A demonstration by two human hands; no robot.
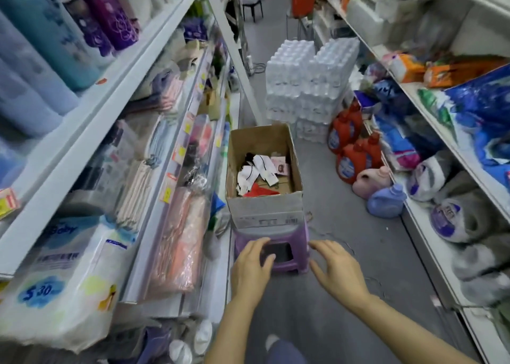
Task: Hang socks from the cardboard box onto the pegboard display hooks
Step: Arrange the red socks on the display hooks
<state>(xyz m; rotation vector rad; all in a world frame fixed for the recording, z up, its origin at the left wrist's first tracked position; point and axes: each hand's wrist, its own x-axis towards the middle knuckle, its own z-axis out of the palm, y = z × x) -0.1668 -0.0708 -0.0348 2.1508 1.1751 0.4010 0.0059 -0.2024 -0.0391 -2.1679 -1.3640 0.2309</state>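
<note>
An open cardboard box (263, 206) stands on a purple plastic stool (299, 242) in the aisle. Inside it lie several packs of socks (258, 172) with white, black, pink and red showing. My left hand (252, 264) reaches over the stool's near edge, fingers relaxed, holding nothing. My right hand (338, 270) hovers just right of the stool with fingers spread, also holding nothing. Hanging goods in clear wrappers (179, 242) fill the display on the left; its hooks and pegboard are hidden behind them.
Shelves line both sides of a narrow aisle. Stacked packs of bottled water (309, 87) stand behind the box. Red, pink and blue detergent jugs (356, 154) sit on the floor at right. Grey floor lies open to the right of the stool.
</note>
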